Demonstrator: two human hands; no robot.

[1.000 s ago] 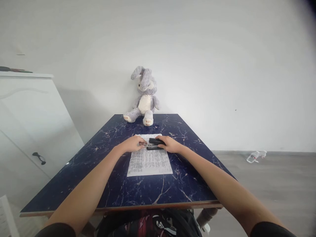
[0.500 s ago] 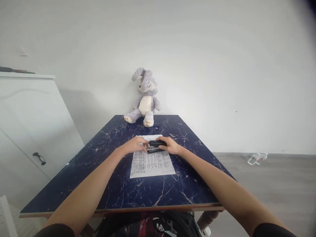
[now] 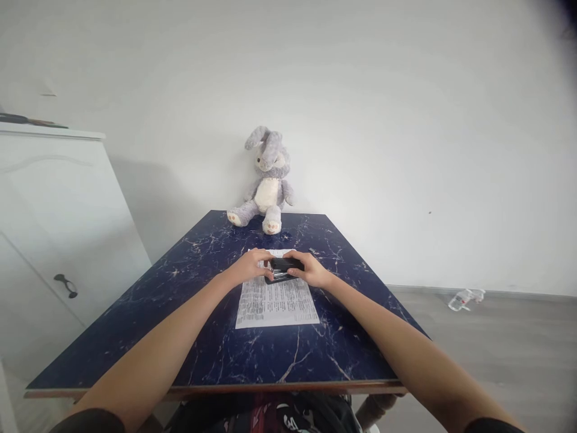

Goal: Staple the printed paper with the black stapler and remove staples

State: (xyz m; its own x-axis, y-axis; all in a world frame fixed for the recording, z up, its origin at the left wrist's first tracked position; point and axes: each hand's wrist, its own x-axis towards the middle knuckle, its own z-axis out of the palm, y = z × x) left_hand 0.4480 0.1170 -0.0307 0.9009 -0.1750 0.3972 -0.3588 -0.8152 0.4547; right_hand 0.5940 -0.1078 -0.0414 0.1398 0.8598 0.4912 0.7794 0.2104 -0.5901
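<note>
Left grip (image 3: 249, 267) has spread wider at the black stapler (image 3: 281, 264); right grip (image 3: 312, 269) holds it.

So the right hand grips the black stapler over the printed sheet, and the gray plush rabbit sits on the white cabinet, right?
Not quite: in the head view, the gray plush rabbit sits on the far end of the blue table, not on the white cabinet. The right hand does grip the black stapler over the printed sheet.

Partly hidden by the right grip (image 3: 312, 269): stapler (image 3: 280, 264). Too small to read: print (image 3: 274, 300) on paper (image 3: 277, 322). Cut off left: cabinet (image 3: 58, 210).
</note>
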